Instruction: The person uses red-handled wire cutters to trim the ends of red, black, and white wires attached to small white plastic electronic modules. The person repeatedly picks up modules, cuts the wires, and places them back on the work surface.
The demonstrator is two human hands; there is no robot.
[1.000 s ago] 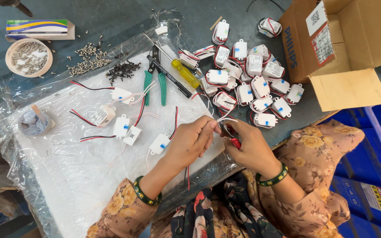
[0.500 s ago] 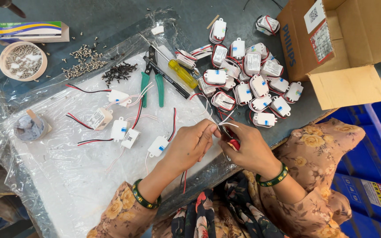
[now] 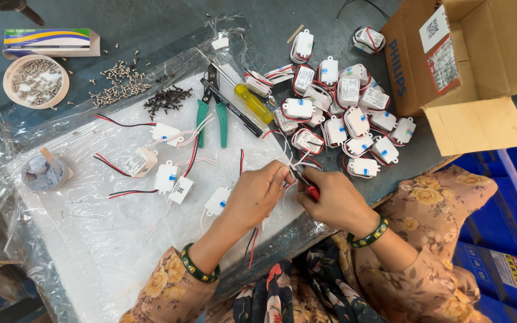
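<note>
My left hand (image 3: 257,192) pinches thin white wires (image 3: 291,162) at the front edge of the white foam sheet (image 3: 91,239). My right hand (image 3: 335,200) grips a small red-handled cutter (image 3: 307,186) whose tip meets those wires between the two hands. The wires run up toward a small white driver module (image 3: 307,141) wrapped in red wire. A loose white module (image 3: 217,201) lies just left of my left hand. What sits inside my left palm is hidden.
A pile of several white modules (image 3: 348,113) lies beside an open cardboard box (image 3: 468,66). Green-handled pliers (image 3: 212,113), a yellow screwdriver (image 3: 250,101), black screws (image 3: 166,100), silver screws (image 3: 118,84), a bowl of screws (image 3: 34,81) and a tape roll (image 3: 43,172) lie about.
Both hands stay together at the wires; only the view has shifted slightly. No object has visibly moved.
</note>
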